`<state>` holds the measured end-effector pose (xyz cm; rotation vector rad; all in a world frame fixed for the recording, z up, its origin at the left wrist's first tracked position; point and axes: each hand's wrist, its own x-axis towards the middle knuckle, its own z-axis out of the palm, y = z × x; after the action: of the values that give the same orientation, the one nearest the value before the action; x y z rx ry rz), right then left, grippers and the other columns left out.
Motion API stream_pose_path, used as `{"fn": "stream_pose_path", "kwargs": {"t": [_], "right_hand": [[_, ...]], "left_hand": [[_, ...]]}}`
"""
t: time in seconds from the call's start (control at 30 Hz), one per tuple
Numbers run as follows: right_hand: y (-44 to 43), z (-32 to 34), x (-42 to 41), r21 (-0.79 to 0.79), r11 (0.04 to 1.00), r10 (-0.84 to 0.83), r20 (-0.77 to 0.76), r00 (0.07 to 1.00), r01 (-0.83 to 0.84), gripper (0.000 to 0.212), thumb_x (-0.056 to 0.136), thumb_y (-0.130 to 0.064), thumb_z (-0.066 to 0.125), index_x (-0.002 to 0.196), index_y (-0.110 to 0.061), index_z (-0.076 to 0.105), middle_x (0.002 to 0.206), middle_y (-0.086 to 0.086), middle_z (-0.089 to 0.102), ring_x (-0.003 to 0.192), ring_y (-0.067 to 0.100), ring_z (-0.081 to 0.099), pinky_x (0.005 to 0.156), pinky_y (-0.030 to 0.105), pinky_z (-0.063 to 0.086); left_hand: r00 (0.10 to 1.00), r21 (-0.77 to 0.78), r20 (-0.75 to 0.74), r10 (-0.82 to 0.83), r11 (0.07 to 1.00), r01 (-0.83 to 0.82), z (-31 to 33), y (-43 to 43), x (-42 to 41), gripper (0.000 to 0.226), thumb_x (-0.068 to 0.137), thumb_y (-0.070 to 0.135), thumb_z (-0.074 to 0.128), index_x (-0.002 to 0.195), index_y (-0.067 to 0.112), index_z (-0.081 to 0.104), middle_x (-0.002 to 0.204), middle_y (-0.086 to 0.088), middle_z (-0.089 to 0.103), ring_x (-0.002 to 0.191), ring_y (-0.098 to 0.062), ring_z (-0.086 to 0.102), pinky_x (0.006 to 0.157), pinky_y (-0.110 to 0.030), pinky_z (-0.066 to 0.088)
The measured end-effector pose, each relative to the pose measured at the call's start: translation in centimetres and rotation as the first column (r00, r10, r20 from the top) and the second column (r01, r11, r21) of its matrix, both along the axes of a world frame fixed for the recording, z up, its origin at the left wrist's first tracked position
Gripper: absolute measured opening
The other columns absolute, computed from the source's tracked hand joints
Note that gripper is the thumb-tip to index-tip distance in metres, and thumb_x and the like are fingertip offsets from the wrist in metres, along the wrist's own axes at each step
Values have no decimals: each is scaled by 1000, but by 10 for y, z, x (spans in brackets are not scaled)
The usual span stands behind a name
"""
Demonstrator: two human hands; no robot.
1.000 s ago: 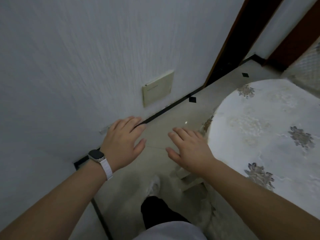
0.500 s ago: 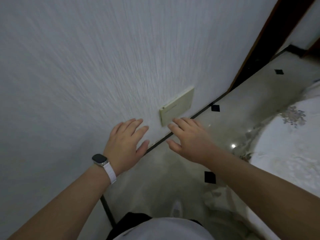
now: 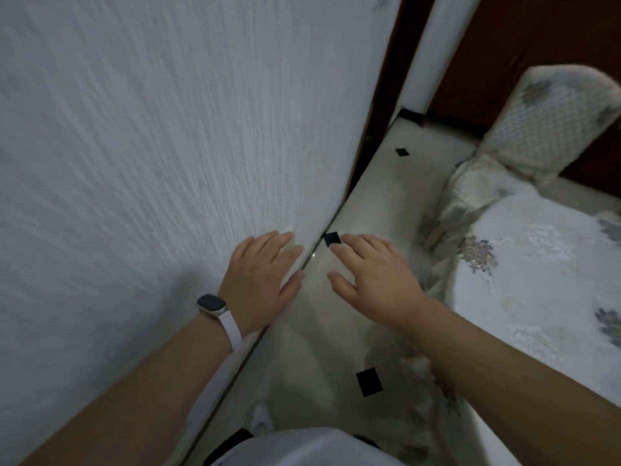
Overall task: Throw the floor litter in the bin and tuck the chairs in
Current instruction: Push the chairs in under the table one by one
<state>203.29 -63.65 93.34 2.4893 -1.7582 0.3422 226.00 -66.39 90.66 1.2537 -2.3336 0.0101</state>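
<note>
Out in front of the person, both hands are held flat with the palms facing down. The left hand [image 3: 260,280] has straight fingers that lie close together, and it holds nothing. A watch [image 3: 211,304] with a pale band sits on its wrist. Behind and to the left of this hand is a white wall [image 3: 151,146]; I cannot tell if the hand touches it. The right hand [image 3: 373,274] is just beside the left one, fingers spread a little and empty too. Under it is a shiny pale floor [image 3: 379,196], and a small black square [image 3: 332,239] in the floor shows by its fingertips. To the right of the right hand is a table [image 3: 537,297] with a white flowered cloth. The chair [image 3: 537,129], in a padded white cover, stands well apart from the right hand, up and to the right, close against the far edge of the table.
</note>
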Motion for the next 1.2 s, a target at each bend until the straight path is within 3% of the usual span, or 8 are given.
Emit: {"fn": "stream_pose_path", "kwargs": {"t": [0.2,0.37,0.7,1.0,1.2], "right_hand": [[-36,18,-49,-75,957,-280,17,960,280,49,92,-50,45,124,-17,61,129,6,60,115,28,55,92,41,44],[-49,-13,-95,5,903,-430,14,903,430,51,93,-51,43,125,-15,61,129,8,60,115,30,56,91,44,45],[-180,-36,-221,54,871,-491,119,863,488,51,93,-50,39,127,-17,60,132,8,59,118,30,56,95,43,44],[-266,-15,-341,-44,849,-518,119,847,526,48,93,-48,45,125,-16,61,130,8,60,116,30,56,91,41,44],[-331,-25,-391,30,817,-575,127,808,576,47,93,-50,44,123,-18,61,129,4,60,115,27,55,91,41,43]], "left_hand": [[973,-55,-59,-224,974,221,24,-102,-73,40,92,39,49,119,14,66,129,-10,62,120,-30,55,100,-44,36],[924,-1,-69,-377,926,378,-5,-150,-128,40,94,40,47,119,14,67,128,-9,62,117,-30,58,99,-46,43],[898,90,128,-420,907,411,-4,-288,-245,45,93,43,48,121,13,66,129,-12,62,118,-32,57,100,-46,42],[891,32,102,-443,896,442,14,-382,-348,44,94,41,47,119,11,67,126,-13,64,113,-31,60,97,-45,44],[860,44,102,-501,866,499,-3,-466,-406,43,94,40,48,120,11,67,127,-13,63,114,-31,59,95,-45,45]]}}
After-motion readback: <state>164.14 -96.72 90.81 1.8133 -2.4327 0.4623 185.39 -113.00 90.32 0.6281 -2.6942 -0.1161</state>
